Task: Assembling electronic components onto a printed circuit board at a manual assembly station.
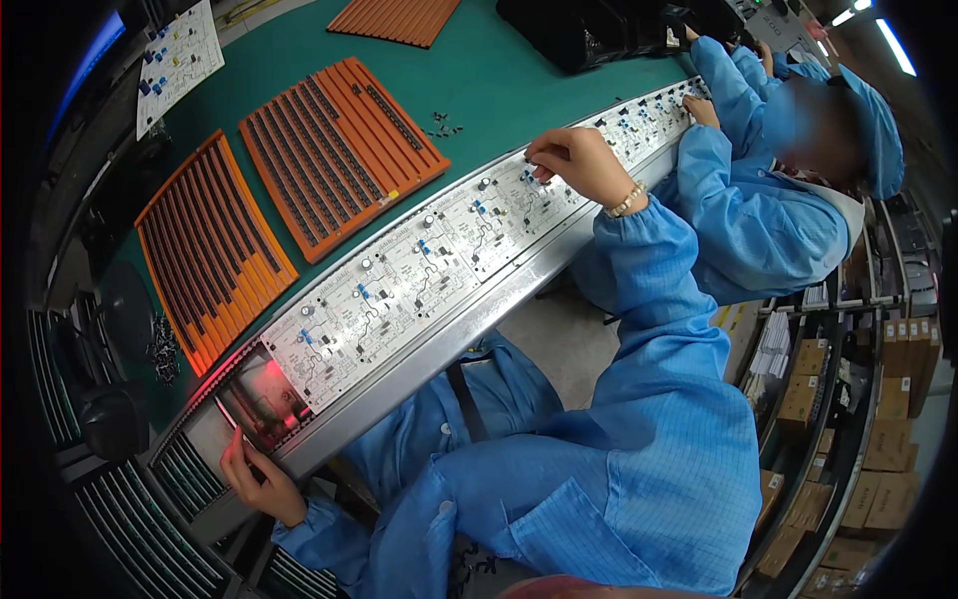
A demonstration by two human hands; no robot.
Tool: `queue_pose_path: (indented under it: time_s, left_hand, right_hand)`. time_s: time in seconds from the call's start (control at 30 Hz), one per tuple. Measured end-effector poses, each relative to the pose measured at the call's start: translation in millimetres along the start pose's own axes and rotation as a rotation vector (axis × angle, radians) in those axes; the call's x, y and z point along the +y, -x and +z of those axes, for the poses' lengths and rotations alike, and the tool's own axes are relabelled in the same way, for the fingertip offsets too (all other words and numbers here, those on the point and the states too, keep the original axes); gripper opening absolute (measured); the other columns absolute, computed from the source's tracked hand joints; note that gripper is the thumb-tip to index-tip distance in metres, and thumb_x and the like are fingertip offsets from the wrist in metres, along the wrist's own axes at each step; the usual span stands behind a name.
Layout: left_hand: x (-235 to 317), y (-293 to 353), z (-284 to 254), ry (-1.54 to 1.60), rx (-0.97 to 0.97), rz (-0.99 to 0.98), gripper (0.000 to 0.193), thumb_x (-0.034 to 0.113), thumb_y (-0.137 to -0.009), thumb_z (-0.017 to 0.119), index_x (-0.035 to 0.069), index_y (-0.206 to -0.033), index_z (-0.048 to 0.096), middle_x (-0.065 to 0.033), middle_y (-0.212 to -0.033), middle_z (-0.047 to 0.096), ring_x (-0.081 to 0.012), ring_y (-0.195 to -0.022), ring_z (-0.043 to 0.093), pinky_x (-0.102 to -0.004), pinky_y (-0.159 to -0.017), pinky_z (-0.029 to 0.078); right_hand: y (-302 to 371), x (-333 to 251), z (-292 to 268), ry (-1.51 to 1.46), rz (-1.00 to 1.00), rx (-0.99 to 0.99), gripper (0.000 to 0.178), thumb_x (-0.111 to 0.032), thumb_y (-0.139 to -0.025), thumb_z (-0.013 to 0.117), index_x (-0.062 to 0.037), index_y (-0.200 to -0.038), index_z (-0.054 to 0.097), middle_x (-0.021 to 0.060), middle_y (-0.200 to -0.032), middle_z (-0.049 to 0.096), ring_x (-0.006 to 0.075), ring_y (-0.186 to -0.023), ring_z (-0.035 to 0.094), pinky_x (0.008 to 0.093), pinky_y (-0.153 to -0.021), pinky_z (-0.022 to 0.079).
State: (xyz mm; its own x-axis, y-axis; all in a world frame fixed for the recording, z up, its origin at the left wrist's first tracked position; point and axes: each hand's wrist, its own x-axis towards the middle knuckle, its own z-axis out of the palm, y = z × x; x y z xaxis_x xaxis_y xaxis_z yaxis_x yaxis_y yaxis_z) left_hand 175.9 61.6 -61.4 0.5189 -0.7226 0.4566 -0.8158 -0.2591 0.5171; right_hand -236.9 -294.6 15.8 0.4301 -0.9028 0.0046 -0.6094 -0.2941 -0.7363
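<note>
My right hand [584,165] is over the row of white circuit boards [429,265] on the conveyor, thumb and fingers pinched together. What the fingertips hold, if anything, is too small to make out. Small blue, black and silver components stand on the boards beneath it. At the conveyor's left end, my left hand [261,484] has its fingers partly stretched and apart, the tips by a thin pale edge. Beside them a gap [264,394] in the line glows red.
Two orange trays [289,185] [170,235] with rows of black parts lie on the green table [269,50]. Loose black parts [442,127] lie nearby. A co-worker [768,190] in blue works at the right. Shelves with cardboard boxes [883,449] stand beyond.
</note>
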Motion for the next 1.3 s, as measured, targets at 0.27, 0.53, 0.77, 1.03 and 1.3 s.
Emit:
queue_pose_path:
  time_s: [0.27,0.53,0.77,1.03,1.3]
  left_hand:
    - [-2.5,-0.6,0.6,-0.016,0.016,0.026,0.024,-0.006,-0.091,0.053,-0.002,-0.111,0.066,-0.0163,-0.096,0.059,-0.0307,-0.089,0.058,-0.0379,-0.080,0.047]
    - [-3.9,0.9,0.5,0.016,0.006,-0.020,0.025,-0.007,-0.090,0.053,-0.002,-0.111,0.066,-0.0163,-0.097,0.059,-0.0302,-0.089,0.058,-0.0374,-0.080,0.047]
    - [-8.6,2.1,1.6,0.021,0.020,-0.015,0.024,-0.006,-0.091,0.052,-0.002,-0.111,0.066,-0.0159,-0.098,0.059,-0.0301,-0.089,0.058,-0.0373,-0.080,0.046]
    - [-11.6,2.3,0.8,0.021,0.021,-0.017,0.024,-0.007,-0.091,0.053,-0.002,-0.111,0.066,-0.0160,-0.097,0.060,-0.0299,-0.089,0.058,-0.0372,-0.080,0.046]
    - [-16.7,2.0,1.6,0.000,0.034,0.005,0.023,-0.007,-0.090,0.054,-0.003,-0.109,0.066,-0.0158,-0.096,0.060,-0.0300,-0.089,0.059,-0.0375,-0.080,0.046]
  right_hand:
    - [12.1,13.8,9.2,0.150,0.016,-0.017,0.011,-0.002,-0.091,0.060,0.0057,-0.095,0.066,0.0099,-0.079,0.067,0.0130,-0.070,0.066,0.0248,-0.064,0.054]
    - [21.0,6.3,13.9,0.130,0.177,-0.017,0.009,0.002,-0.089,0.059,0.0059,-0.093,0.067,0.0105,-0.074,0.067,0.0135,-0.064,0.064,0.0249,-0.061,0.053]
    - [16.7,14.4,16.0,0.287,-0.026,0.012,0.010,0.002,-0.080,0.066,0.0036,-0.090,0.067,0.0121,-0.072,0.068,0.0175,-0.063,0.067,0.0274,-0.060,0.053]
    - [7.5,8.8,13.8,0.307,0.074,-0.011,0.026,-0.002,-0.075,0.072,0.0003,-0.097,0.059,0.0100,-0.069,0.068,0.0173,-0.062,0.067,0.0270,-0.059,0.052]
    - [8.4,6.3,21.5,0.320,0.106,0.054,0.027,-0.003,-0.073,0.074,-0.0007,-0.094,0.058,0.0094,-0.068,0.067,0.0169,-0.060,0.066,0.0272,-0.057,0.051]
